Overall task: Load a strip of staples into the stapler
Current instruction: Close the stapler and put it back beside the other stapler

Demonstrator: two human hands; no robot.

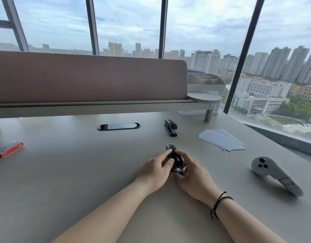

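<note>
Nearest us, both forearms reach onto the grey worktop point(63, 172); a dark cord bracelet point(218, 204) sits on the right wrist. Our left hand point(155, 170) and right hand point(191, 172) meet around a small black stapler point(174, 157), low over the worktop centre. Left fingers curl and pinch its upper part; right hand cups and grips the near end from the side. We cannot tell whether its top is raised. No loose staple strip can be made out between the fingers.

To the right lies a white handheld controller point(272, 172), apart from the hands. Further out, a fanned stack of pale paper sheets point(222, 139). At far left edge, a red staple box point(8, 149) lies flat. Beyond the hands, a second black stapler point(171, 127) rests closed, beside an oval cable port point(118, 126). Behind that, a brown divider panel point(81, 78) and a desk organiser point(205, 85) on its shelf.
</note>
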